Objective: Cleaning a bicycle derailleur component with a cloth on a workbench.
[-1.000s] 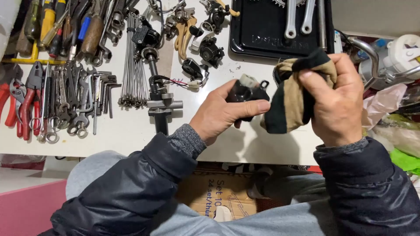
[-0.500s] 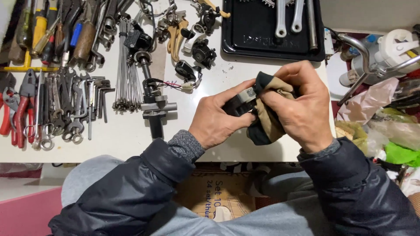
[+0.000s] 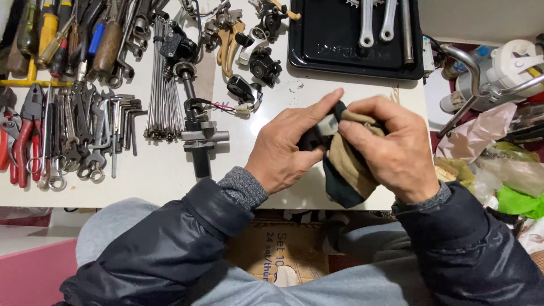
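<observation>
My left hand (image 3: 286, 150) grips a small black bicycle part (image 3: 313, 137) with a grey metal face, held above the front edge of the white table (image 3: 164, 175). My right hand (image 3: 396, 150) holds a tan and dark cloth (image 3: 343, 170) and presses it against that part. The cloth hangs down below my right palm. Most of the part is hidden between my fingers and the cloth.
Pliers (image 3: 22, 133), wrenches (image 3: 73, 136), hex keys (image 3: 127, 116), spokes (image 3: 164, 85) and a black stem-like piece (image 3: 198, 139) lie at the left. Black derailleur-type parts (image 3: 263, 65) sit ahead. A black tray (image 3: 351, 51) holds silver cranks. Plastic bags (image 3: 498, 164) crowd the right.
My right hand brought the cloth from the right onto the black part in my left hand. Both hands have stayed together over the table's front edge since then.
</observation>
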